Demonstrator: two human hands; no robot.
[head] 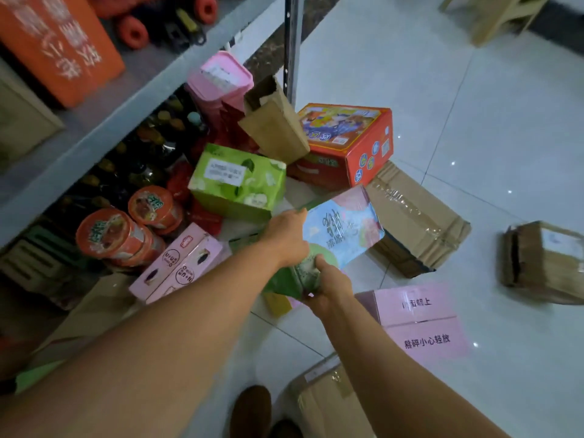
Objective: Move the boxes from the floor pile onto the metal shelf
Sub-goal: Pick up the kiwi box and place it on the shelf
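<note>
Both grips hold one pastel box (344, 229): the left grip (286, 235) curls over its left edge, and the right grip (328, 286) pinches its near green end. Its long axis runs from the grips away toward a brown carton (417, 216), printed face up. A green box (237, 181) lies just beyond the left grip, and the metal shelf (94, 121) stands further left.

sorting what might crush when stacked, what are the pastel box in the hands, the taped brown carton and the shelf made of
Pastel box, held by left hand and right hand: printed cardboard, probably glossy coated, as its face shows glare. Brown carton: plain matte cardboard, apparently corrugated, sealed with shiny clear tape. Shelf: smooth grey metal, seemingly painted, with a perforated upright.
</note>
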